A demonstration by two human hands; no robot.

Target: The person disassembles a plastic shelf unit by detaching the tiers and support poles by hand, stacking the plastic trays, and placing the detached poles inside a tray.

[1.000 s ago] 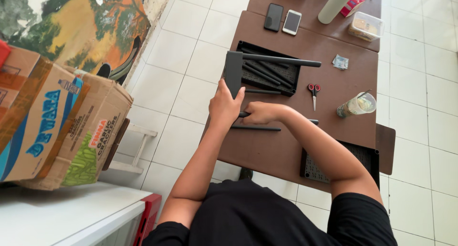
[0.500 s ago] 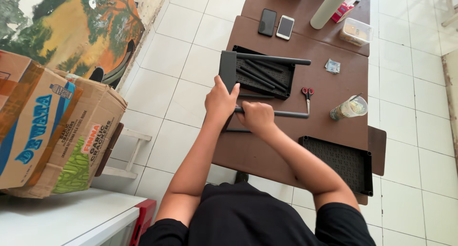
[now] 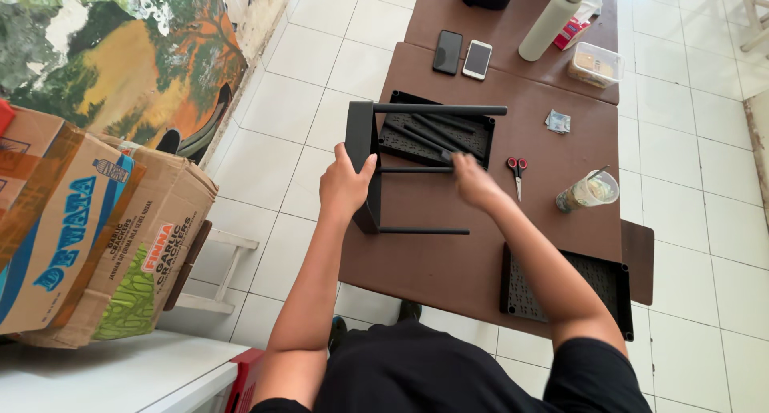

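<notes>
1. Nearest, at 5 o'clock on the brown table [image 3: 448, 261], lies a black tray [image 3: 569, 289].
2. At the table's 9 o'clock edge, the left hand [image 3: 346, 187] is closed around an upright black panel [image 3: 362, 153] with three rods sticking out.
3. Beside it, the right hand [image 3: 474, 181] pinches the middle rod [image 3: 416, 170].
4. Farther, at 12 o'clock, another black tray [image 3: 436, 136] holds loose rods.

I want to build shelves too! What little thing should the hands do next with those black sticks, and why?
Probably push the thin black middle rod fully into the upright black plastic shelf panel. The right hand is at that rod's free end, while the left hand steadies the panel. Two other black rods already stick out of it, so this one likely just needs seating.
</notes>
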